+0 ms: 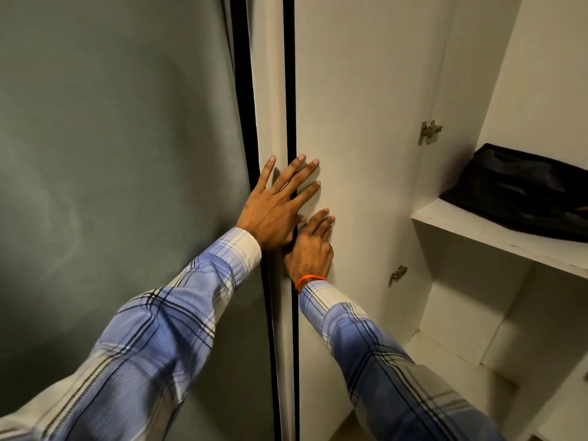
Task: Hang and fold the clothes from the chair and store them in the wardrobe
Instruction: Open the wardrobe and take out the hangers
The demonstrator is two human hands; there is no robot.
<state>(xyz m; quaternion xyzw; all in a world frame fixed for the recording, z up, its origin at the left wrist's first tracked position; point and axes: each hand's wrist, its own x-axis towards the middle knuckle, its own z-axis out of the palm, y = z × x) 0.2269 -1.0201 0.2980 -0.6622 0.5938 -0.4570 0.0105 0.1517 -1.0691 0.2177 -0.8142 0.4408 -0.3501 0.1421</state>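
Grey-green wall (pixel 111 154) fills the frame's left. Centre, left hand (pixel 273 208) lies flat, fingers spread, and right hand (pixel 310 249) presses straight fingers on the wardrobe door (pixel 356 122), probably swinging it. Folded black garment (pixel 521 192) sits shelved at right; chair unseen.

Both arms stretched forward, plaid sleeves down to wrists. Left hand (pixel 276 205) up high, palm flat, fingers (pixel 305 168) straight and fanned wide, thumb out to left. Right hand (pixel 310 248) tucked just beneath it, touching at left palm's heel, fingers straight and close together, pointing up. Orange band (pixel 310 280) round right wrist.
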